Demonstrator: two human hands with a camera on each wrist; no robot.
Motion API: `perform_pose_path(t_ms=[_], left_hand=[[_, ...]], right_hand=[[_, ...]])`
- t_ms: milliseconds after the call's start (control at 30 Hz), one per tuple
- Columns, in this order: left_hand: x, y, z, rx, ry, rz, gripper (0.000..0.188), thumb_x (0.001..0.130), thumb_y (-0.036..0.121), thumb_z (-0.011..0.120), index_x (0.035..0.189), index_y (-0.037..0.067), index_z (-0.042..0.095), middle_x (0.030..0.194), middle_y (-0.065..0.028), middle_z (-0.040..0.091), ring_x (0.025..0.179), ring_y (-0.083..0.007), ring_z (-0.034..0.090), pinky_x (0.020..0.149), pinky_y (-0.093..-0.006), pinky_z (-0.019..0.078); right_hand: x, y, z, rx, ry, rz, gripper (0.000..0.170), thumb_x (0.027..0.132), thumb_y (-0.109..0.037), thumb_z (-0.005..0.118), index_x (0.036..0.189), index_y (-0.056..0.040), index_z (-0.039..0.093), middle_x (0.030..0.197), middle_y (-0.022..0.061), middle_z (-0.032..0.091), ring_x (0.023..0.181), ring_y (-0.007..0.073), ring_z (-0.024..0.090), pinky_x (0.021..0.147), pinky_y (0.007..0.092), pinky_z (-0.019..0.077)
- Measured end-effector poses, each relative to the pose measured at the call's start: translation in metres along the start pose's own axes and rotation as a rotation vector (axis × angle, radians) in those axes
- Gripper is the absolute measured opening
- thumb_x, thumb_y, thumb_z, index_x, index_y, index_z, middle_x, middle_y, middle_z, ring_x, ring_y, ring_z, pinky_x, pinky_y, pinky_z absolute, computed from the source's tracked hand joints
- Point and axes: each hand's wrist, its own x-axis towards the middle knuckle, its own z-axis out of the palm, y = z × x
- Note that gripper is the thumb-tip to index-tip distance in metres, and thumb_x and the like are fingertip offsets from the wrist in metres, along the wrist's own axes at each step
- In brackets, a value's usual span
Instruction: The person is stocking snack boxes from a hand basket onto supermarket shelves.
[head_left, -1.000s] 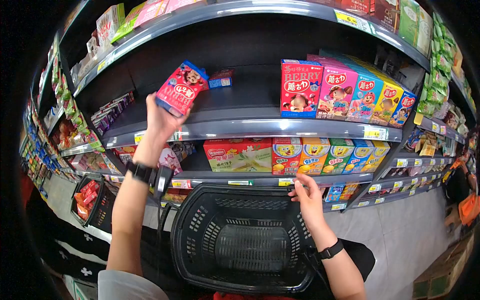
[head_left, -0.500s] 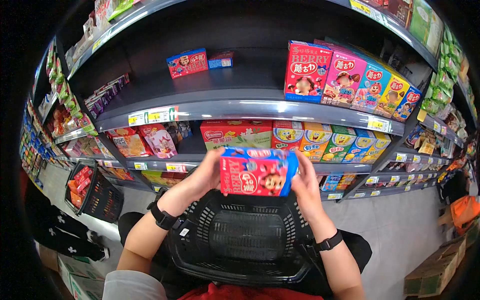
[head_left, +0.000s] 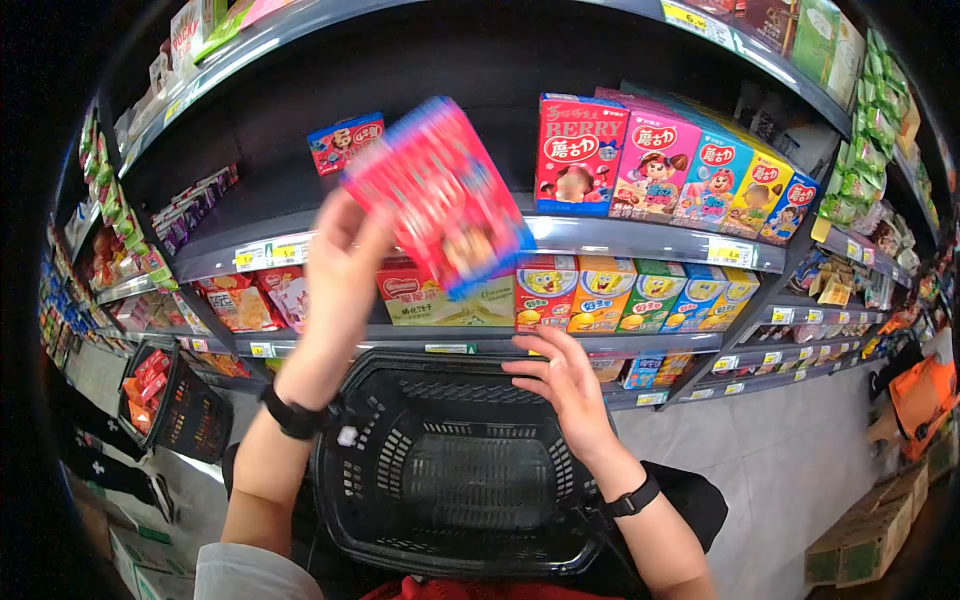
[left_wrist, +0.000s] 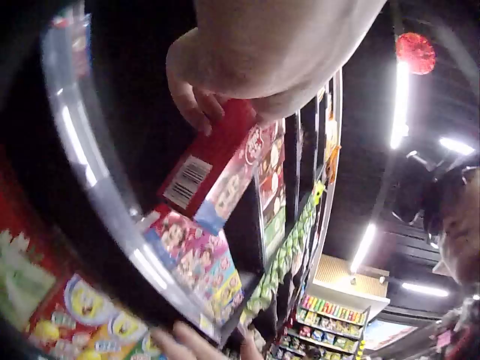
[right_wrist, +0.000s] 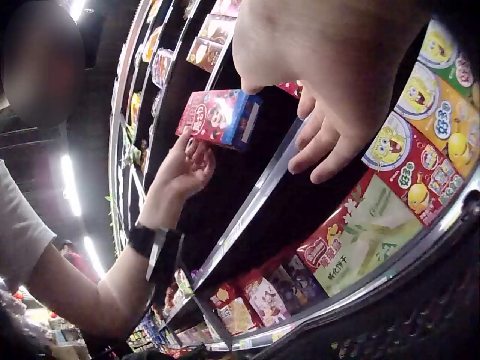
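Note:
My left hand (head_left: 345,250) grips a red and blue snack box (head_left: 440,200) marked BERRY, tilted and blurred in the head view. It is held up before the middle shelf's front edge. The left wrist view shows the box's red side with a barcode (left_wrist: 189,180). Over the far right part of the black basket (head_left: 450,362), my right hand (head_left: 572,390) holds nothing, its fingers loosely spread. A similar box (head_left: 345,145) lies on the middle shelf, left of the held one. An upright BERRY box (head_left: 580,160) stands to the right, beside a pink box (head_left: 655,165).
Blue, yellow and other boxes (head_left: 705,180) continue the upright row. SpongeBob boxes (head_left: 600,292) fill the shelf below, beside a red and green carton (head_left: 450,300). Another basket (head_left: 190,420) with red packs stands on the floor at left. Cardboard cartons (head_left: 870,530) sit at lower right.
The left hand brought the box from the shelf to above the basket, where both hands held it. Now the right hand has let go, and the left has raised the box back toward the shelf.

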Motion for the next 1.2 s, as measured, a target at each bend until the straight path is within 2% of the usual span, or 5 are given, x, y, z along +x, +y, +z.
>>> perform_pose_path(t_ms=[300, 500, 933, 1067, 1200], left_hand=[[0.160, -0.080, 0.014, 0.372, -0.034, 0.110, 0.041, 0.080, 0.012, 0.061, 0.115, -0.004, 0.048, 0.104, -0.0141, 0.059, 0.095, -0.0179, 0.056, 0.081, -0.0256, 0.0435], [0.159, -0.080, 0.067, 0.108, -0.315, -0.180, 0.039, 0.088, 0.023, 0.051, 0.123, 0.008, 0.042, 0.111, -0.0018, 0.055, 0.099, -0.0108, 0.051, 0.082, -0.0271, 0.0422], [0.130, -0.074, 0.113, -0.167, -0.508, -0.256, 0.057, 0.090, 0.050, 0.029, 0.130, 0.009, 0.030, 0.127, -0.0062, 0.042, 0.111, -0.0166, 0.043, 0.091, -0.0324, 0.0356], [0.113, -0.078, 0.120, 0.203, -0.461, 0.034, 0.077, 0.066, 0.029, 0.076, 0.123, -0.003, 0.034, 0.120, -0.0162, 0.046, 0.110, -0.0205, 0.046, 0.094, -0.0308, 0.0350], [0.136, -0.061, 0.109, 0.379, -0.529, -0.101, 0.068, 0.065, 0.026, 0.077, 0.116, -0.001, 0.042, 0.107, -0.0132, 0.056, 0.095, -0.0201, 0.056, 0.083, -0.0297, 0.0450]], right_hand=[[-0.001, 0.001, -0.004, -0.080, 0.051, 0.074, 0.040, 0.092, -0.024, 0.041, 0.127, -0.0062, 0.033, 0.119, 0.0139, 0.046, 0.097, 0.0219, 0.055, 0.081, 0.0316, 0.0440], [-0.002, -0.003, -0.008, -0.087, 0.021, 0.066, 0.039, 0.092, -0.019, 0.041, 0.127, -0.0055, 0.033, 0.118, 0.0135, 0.046, 0.095, 0.0202, 0.056, 0.080, 0.0296, 0.0437], [-0.005, -0.003, -0.011, -0.111, 0.034, 0.088, 0.038, 0.092, -0.019, 0.040, 0.127, -0.0057, 0.033, 0.116, 0.0126, 0.047, 0.093, 0.0187, 0.056, 0.077, 0.0279, 0.0431], [-0.005, -0.001, -0.010, -0.104, 0.049, 0.099, 0.039, 0.092, -0.020, 0.040, 0.127, -0.0061, 0.033, 0.115, 0.0122, 0.048, 0.092, 0.0177, 0.056, 0.077, 0.0277, 0.0429], [-0.004, -0.006, -0.011, -0.082, 0.060, 0.106, 0.040, 0.091, -0.021, 0.043, 0.127, -0.0062, 0.034, 0.114, 0.0118, 0.048, 0.090, 0.0161, 0.056, 0.077, 0.0274, 0.0427]])
